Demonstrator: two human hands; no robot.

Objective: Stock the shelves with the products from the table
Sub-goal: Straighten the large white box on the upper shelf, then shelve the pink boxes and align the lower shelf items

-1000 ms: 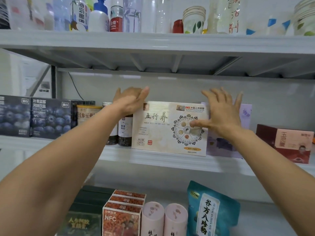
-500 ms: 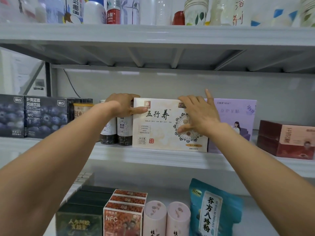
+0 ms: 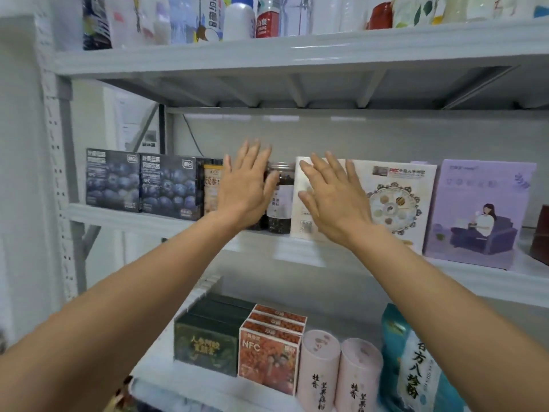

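Observation:
A flat cream box (image 3: 395, 203) with a round dish pattern stands upright on the middle shelf (image 3: 297, 251), between dark jars (image 3: 280, 200) and a lilac box (image 3: 478, 212). My right hand (image 3: 332, 197) is in front of the cream box's left part, fingers straight and spread, holding nothing. My left hand (image 3: 246, 185) is in front of the jars, fingers straight too, and it holds nothing. Whether either hand touches anything behind it I cannot tell.
Two dark blueberry boxes (image 3: 139, 182) and a tan canister (image 3: 212, 188) stand left on the middle shelf. The top shelf (image 3: 297, 49) carries bottles and cups. Below stand green boxes (image 3: 208, 340), red NFC boxes (image 3: 270, 352), two pink tubes (image 3: 338, 373) and a teal bag (image 3: 416, 370).
Both hands have let go of the cream box and drawn back with fingers spread. The view has swung to the left, and the box stands on the shelf by itself.

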